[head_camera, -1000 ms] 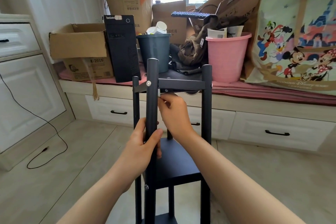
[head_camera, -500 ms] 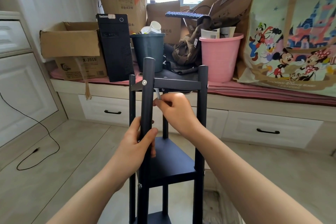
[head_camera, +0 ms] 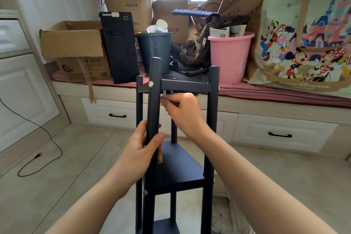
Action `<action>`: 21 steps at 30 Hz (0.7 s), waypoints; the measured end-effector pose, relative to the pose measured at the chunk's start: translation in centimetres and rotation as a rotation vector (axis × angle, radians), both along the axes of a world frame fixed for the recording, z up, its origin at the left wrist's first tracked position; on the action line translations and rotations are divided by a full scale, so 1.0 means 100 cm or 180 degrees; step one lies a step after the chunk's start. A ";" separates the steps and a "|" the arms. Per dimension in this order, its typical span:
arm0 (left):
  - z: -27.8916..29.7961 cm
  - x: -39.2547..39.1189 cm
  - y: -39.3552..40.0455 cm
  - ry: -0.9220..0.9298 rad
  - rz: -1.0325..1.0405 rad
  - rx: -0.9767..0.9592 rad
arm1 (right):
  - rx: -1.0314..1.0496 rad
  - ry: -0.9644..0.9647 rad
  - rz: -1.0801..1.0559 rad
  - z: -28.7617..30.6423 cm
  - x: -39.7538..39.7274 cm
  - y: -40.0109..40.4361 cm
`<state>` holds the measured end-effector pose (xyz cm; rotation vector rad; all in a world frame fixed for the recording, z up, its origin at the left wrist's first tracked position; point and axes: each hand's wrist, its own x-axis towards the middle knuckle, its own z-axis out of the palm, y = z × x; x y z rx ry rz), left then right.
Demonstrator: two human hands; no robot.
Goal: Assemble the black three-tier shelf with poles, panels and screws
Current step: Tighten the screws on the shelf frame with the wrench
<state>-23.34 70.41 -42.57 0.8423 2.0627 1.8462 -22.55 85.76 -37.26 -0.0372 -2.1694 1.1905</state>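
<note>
Black shelf stands upright on the floor, centre of view, w/ top, mid and bottom panels all seated between the poles.

L hand grip is wrapped round the near front pole, about halfway between top and mid panels; thumb on the right side of the pole, fingers curled behind it.

R hand grip sits just up and right of the L one, tucked under the top panel. Fingers pinch a small grey tool, prob. a hex key, pointing up at the panel's underside right beside the held pole. Can't tell if its tip sits in a screw.

Silver screw head shows on the pole just above the R grip, another lower down, below the L grip at mid-panel level.

Beyond both grips: window bench w/ pink cushion, cardboard box, PC tower, dark bin, pink bucket, cartoon tote bag. Far left of the L grip, a black cable lies on the floor.
</note>
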 end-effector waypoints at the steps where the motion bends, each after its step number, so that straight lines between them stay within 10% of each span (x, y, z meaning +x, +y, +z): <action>1: 0.000 0.000 0.000 -0.0001 0.0002 0.0004 | -0.0009 0.0028 -0.0013 -0.002 -0.001 0.000; 21: -0.005 -0.003 -0.002 0.0114 0.0008 0.0072 | -0.0185 0.1099 -0.0657 -0.034 -0.045 -0.023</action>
